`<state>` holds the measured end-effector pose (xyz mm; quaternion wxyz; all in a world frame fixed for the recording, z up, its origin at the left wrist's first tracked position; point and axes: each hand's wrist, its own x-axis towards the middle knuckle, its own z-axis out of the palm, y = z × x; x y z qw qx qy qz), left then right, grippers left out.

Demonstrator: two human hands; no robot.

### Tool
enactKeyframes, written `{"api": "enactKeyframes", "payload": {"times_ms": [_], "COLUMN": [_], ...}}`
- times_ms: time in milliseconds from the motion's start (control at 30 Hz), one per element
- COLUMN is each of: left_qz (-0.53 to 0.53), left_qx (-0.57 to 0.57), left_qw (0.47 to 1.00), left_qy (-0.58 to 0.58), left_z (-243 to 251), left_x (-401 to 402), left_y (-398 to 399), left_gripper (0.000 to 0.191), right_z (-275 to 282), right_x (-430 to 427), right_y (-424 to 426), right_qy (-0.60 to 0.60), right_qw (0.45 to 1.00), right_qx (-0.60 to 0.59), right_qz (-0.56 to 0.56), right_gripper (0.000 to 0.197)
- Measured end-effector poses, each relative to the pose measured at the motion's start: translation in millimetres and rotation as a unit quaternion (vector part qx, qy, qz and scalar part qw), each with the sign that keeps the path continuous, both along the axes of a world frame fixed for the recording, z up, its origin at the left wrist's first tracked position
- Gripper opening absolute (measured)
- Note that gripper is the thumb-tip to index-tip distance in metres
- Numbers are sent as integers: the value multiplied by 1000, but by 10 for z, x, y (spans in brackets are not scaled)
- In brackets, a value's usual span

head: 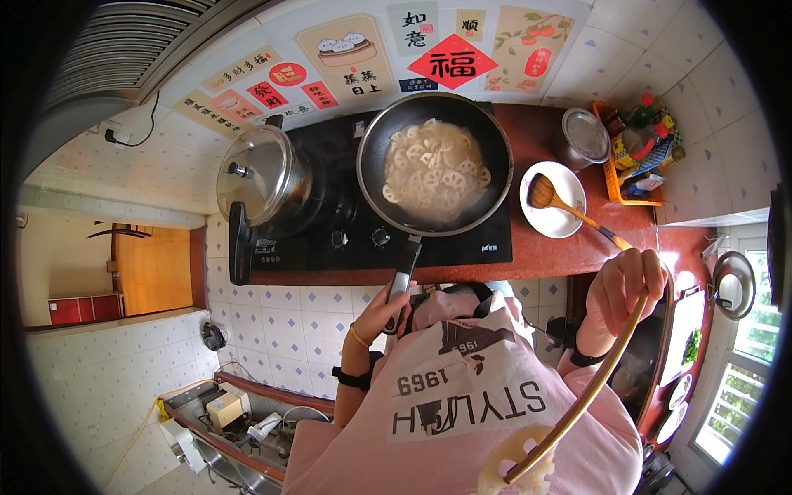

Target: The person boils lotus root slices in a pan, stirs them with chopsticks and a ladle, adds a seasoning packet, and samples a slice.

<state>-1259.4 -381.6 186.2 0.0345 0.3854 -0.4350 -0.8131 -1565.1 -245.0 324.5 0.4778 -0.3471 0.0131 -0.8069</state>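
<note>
My left hand [385,312] is closed around the handle [401,281] of a dark frying pan [371,179] on the black gas hob [303,247]. Lotus root slices [455,179] lie in cloudy liquid in the pan. In my right hand [622,291] are wooden chopsticks [594,387], slanting down towards the bottom of the view. At their tips a lotus root slice [490,461] shows in front of my pink shirt, partly cut off by the lower edge. Behind my right hand, a wooden spatula [543,192] rests with its head in a white bowl [554,228].
A lidded pot [297,179] with a glass lid stands on the hob's left side. Right of the pan are a metal container [581,139] and an orange basket [609,179] of bottles and packets. The red-brown counter [495,269] ends just before me. A range hood [117,55] overhangs the upper left.
</note>
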Motion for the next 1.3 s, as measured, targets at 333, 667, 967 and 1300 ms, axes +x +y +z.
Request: {"api": "enactKeyframes", "payload": {"times_ms": [333,667,967,1300], "left_qz": [-1,8,-5,-2], "left_qx": [-4,-8,-2,-3], "left_qw": [1000,1000,1000,1000], "left_qy": [-1,-3,-7,2], "left_z": [-35,-36,-3,35], "left_x": [-4,8,-3,-30], "left_y": [2,16,1,-19], "left_gripper": [38,36,37,38], "right_z": [7,2,119,47], "right_x": [12,23,45,18], "right_y": [9,-8,-28,-56], "right_qy": [0,-8,-39,-52], "right_qw": [1000,1000,994,994], "right_qx": [-4,-9,-65,-60], "right_qz": [-4,3,75,69], "right_gripper": [29,29,14,16]}}
